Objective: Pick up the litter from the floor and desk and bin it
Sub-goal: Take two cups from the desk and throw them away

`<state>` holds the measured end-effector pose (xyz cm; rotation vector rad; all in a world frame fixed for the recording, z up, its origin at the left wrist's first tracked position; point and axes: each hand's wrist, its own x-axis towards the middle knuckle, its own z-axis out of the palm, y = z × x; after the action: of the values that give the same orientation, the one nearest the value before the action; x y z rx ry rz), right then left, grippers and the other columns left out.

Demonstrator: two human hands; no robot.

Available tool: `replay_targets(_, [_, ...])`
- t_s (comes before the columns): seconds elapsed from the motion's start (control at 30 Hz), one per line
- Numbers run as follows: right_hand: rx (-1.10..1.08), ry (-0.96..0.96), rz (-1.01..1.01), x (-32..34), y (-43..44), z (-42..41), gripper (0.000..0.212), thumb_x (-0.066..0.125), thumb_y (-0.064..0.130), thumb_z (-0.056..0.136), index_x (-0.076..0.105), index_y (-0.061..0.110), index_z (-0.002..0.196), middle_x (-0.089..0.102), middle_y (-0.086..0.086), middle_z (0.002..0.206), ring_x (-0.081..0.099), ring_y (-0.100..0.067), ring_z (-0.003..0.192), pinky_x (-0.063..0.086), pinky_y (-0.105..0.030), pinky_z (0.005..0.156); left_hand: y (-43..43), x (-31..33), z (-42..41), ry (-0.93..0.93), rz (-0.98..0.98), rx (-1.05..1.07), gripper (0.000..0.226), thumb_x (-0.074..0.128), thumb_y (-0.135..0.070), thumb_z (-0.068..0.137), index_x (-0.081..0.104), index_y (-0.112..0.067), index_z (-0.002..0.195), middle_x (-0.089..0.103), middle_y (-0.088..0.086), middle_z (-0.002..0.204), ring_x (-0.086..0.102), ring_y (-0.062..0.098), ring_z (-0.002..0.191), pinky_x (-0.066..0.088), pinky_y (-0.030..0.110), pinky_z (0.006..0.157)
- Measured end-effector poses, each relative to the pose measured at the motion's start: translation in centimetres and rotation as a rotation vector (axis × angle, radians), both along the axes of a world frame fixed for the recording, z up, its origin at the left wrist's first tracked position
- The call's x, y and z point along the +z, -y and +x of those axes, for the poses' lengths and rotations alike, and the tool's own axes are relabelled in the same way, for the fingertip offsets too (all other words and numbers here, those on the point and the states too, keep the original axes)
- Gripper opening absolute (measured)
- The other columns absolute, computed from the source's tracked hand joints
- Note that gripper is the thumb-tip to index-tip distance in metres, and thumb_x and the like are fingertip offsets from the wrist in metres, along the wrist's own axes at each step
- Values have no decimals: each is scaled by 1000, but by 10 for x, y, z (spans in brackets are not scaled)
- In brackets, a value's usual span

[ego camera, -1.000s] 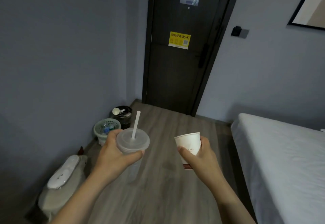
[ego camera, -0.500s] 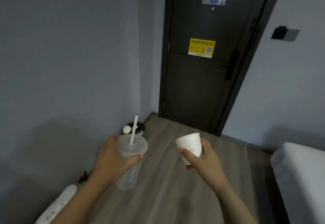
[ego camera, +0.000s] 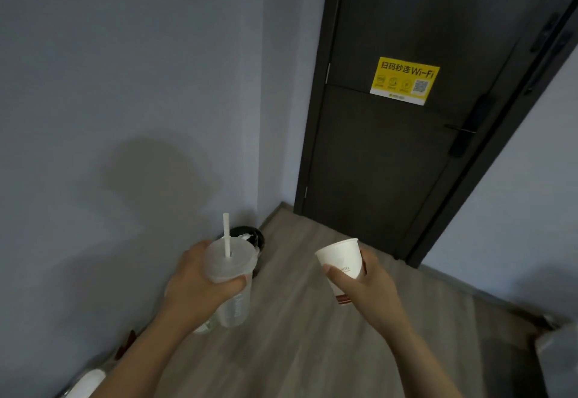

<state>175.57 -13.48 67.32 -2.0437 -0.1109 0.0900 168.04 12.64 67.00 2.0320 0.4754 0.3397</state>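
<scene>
I have a frosted plastic cup in my left hand, held near upright with its lid on and a white straw standing straight up through it. My right hand holds a white paper cup, open-mouthed and tipped a little, with red stripes at its base. The black bin sits on the floor by the wall, partly hidden behind the plastic cup.

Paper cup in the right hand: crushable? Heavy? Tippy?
Paper cup is likely light: the right hand holds it tilted between thumb and fingers. Its thin, lidless wall would probably dent under a hard squeeze. Narrow base, wide rim: apt to tip.
</scene>
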Motion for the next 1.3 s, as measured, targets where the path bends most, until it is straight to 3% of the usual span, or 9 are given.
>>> replay_targets(0.13, [43, -39, -35, 0, -36, 69, 53, 74, 43, 77, 45, 34, 120, 57, 17, 97, 61, -6, 82, 46, -11, 51, -41, -13, 71, -46, 8, -3, 69, 86, -43, 52, 55, -21, 109, 57, -4, 104, 59, 18, 96, 46, 29, 72])
replay_targets(0.23, [52, -49, -47, -8, -55, 116, 64, 74, 43, 78, 43, 27, 132, 56, 14, 103, 61, -8, 86, 47, -13, 52, -63, -23, 121, -51, 14, 3, 62, 89, -29, 58, 51, -23, 107, 51, -11, 98, 54, 8, 87, 38, 15, 63])
replay_targets(0.5, [97, -157, -88, -46, -91, 247, 68, 75, 44, 77, 43, 24, 133, 57, 3, 112, 60, -9, 86, 46, -9, 46, -101, -60, 234, -128, 38, 58, 60, 90, -27, 56, 53, -22, 103, 53, -16, 90, 52, 0, 78, 33, 8, 59])
replay_targets(0.57, [140, -182, -86, -62, -102, 291, 66, 75, 42, 77, 44, 22, 132, 56, 3, 110, 59, -8, 86, 45, -8, 45, -110, -75, 266, -151, 29, 80, 59, 90, -27, 57, 53, -22, 103, 54, -17, 90, 54, 1, 81, 35, 9, 60])
replay_targets(0.67, [193, -202, -100, -84, -119, 362, 62, 77, 42, 76, 47, 23, 127, 54, 11, 102, 57, -6, 85, 47, -11, 47, -120, -97, 315, -233, 30, 128, 71, 89, -35, 59, 49, -23, 116, 52, -5, 108, 53, 13, 96, 40, 21, 72])
replay_targets(0.8, [272, -272, -125, -111, -138, 448, 58, 77, 44, 75, 43, 33, 120, 52, 16, 99, 57, -4, 86, 54, -18, 59, -128, -119, 381, -305, 66, 197, 71, 90, -33, 56, 50, -18, 113, 49, -2, 107, 50, 8, 87, 36, 17, 64])
replay_targets(0.9, [332, -309, -155, -128, -152, 501, 57, 78, 44, 73, 40, 36, 115, 50, 21, 93, 55, -1, 81, 51, -15, 56, -133, -139, 426, -392, 83, 222, 80, 90, -32, 55, 49, -12, 120, 50, 5, 116, 47, 17, 98, 38, 26, 77])
replay_targets(1.1, [377, -439, -186, -186, -185, 565, 53, 79, 40, 74, 43, 34, 112, 54, 17, 94, 59, -4, 79, 47, -11, 47, -158, -200, 492, -547, 18, 231, 100, 90, -32, 57, 35, -12, 138, 41, 10, 133, 44, 26, 120, 37, 31, 91])
replay_targets(1.3, [334, -488, -206, -265, -222, 604, 54, 79, 39, 74, 44, 31, 114, 55, 18, 92, 58, 0, 78, 47, -8, 52, -201, -284, 556, -641, 5, 216, 98, 90, -30, 57, 36, -12, 137, 41, 13, 128, 48, 32, 116, 41, 38, 90])
